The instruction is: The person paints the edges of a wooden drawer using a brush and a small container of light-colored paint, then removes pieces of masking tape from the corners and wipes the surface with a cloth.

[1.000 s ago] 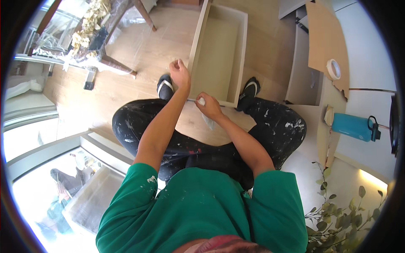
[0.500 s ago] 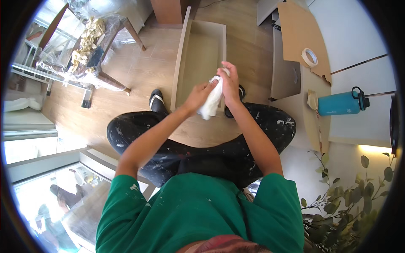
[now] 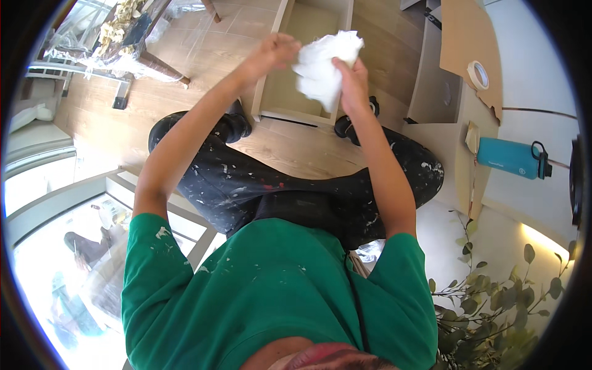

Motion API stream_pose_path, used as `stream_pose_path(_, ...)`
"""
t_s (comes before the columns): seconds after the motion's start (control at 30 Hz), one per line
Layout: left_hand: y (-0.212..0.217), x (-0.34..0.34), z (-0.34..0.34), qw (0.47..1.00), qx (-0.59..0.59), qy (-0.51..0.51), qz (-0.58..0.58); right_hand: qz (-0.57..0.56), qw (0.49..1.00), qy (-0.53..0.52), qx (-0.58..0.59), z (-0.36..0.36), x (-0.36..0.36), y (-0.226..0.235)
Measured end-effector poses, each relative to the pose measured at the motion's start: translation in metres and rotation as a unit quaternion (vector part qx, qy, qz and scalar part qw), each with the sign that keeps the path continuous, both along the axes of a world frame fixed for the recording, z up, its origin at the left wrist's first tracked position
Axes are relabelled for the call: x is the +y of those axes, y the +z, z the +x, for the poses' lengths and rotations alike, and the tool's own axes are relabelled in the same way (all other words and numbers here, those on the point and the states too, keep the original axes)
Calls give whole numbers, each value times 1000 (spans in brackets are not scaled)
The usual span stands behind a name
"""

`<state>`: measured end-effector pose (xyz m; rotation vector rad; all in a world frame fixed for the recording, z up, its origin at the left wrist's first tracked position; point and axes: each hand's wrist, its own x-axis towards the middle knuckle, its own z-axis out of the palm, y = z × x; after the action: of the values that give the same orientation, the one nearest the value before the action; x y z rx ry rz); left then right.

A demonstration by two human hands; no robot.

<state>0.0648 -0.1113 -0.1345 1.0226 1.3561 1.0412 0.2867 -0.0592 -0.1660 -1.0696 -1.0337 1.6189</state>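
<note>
A crumpled white cloth (image 3: 325,66) hangs spread out over the open-topped wooden drawer (image 3: 280,95) on the floor between my feet. My right hand (image 3: 354,86) is closed on its right edge, thumb laid across the front. Just left of the cloth is my left hand (image 3: 275,52), raised and smeared by motion. Its fingers look partly curled, and whether they pinch anything does not show. A narrow gap seems to part them from the cloth.
A chair (image 3: 163,68) wrapped in plastic with crumpled paper stands far left. On the right, a cabinet (image 3: 450,135) bears brown cardboard (image 3: 465,37), a tape roll (image 3: 477,75), a paintbrush (image 3: 472,139) and a blue bottle (image 3: 509,158). Leafy branches (image 3: 493,302) fill the lower right.
The cloth has gone from bunched between both hands to spread out in the right one. My left hand has moved away to the left, and both hands reach farther forward.
</note>
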Motion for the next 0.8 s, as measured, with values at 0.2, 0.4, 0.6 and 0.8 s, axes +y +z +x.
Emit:
stream_pose_path(0.2, 16, 15, -52, 967, -163, 181, 80, 133, 932, 68, -329, 51, 18, -71)
stream_pose_path(0.4, 14, 9, -9, 981, 107, 156, 40, 68, 989, 97, -90, 0, -29, -35)
stream_pose_path(0.6, 31, 3, -1, 930, -211, 259, 149, 153, 953, 260, 17, -94, -13, 85)
stream_pose_path(0.8, 124, -15, -99, 697, -451, 498, 252, 278, 940, 171, -96, -208, 68, 92)
